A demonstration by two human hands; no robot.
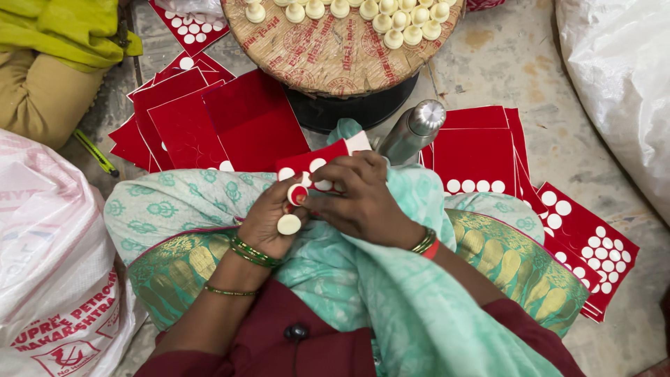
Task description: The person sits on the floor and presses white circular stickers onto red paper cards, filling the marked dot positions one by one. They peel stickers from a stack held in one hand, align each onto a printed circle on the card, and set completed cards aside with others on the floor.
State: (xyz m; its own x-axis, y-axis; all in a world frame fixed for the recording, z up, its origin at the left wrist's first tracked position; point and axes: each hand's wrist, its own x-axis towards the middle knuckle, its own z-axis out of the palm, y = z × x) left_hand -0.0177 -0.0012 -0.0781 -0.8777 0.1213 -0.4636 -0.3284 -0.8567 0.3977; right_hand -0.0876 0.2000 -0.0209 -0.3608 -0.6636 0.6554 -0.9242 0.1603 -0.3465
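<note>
Left hand (pixel 269 223) pinches a cream round cap (pixel 289 224) in its fingertips, a red-rimmed cap (pixel 297 195) just above it; right hand (pixel 359 199) closed on the red punched card (pixel 314 164) over the lap. Steel flask (pixel 412 131) just right of card; cap-loaded round board (pixel 335 52) beyond it.

From my feed, the right hand (pixel 359 199) covered most of the red card (pixel 314 162), so I couldn't count its white dots. The round tray (pixel 335 56) was cut by the top edge. The white sack (pixel 621 84) ran off the right. I couldn't tell what the left hand (pixel 269 223) hid in its palm.
</note>
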